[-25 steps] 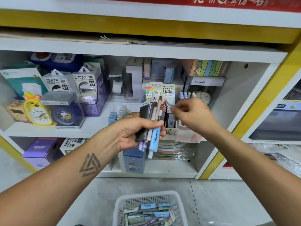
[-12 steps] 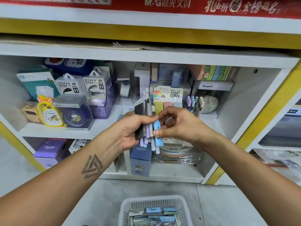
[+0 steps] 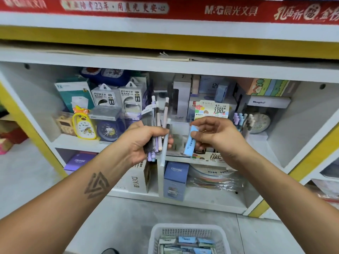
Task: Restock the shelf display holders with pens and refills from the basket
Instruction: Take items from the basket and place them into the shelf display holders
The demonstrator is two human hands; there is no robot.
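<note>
Pens (image 3: pixel 157 129) clenched in left grip (image 3: pixel 145 142), blue refill (image 3: pixel 190 141) pinched in right grip (image 3: pixel 216 136), before white shelf (image 3: pixel 183 67).

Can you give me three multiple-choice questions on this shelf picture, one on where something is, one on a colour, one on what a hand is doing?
1. Where is the white basket?
A. on the floor below the shelves
B. on the top shelf
C. in the left hand

2. What colour is the refill pack in the right hand?
A. red
B. light blue
C. black

3. What is the left hand doing?
A. hanging empty
B. pressing flat on the shelf
C. gripping a bundle of pens

Answers: 1 A, it sits on the grey floor at the bottom edge. 2 B, the pinched pack is pale blue. 3 C, the fingers curl round several upright pens.
</note>
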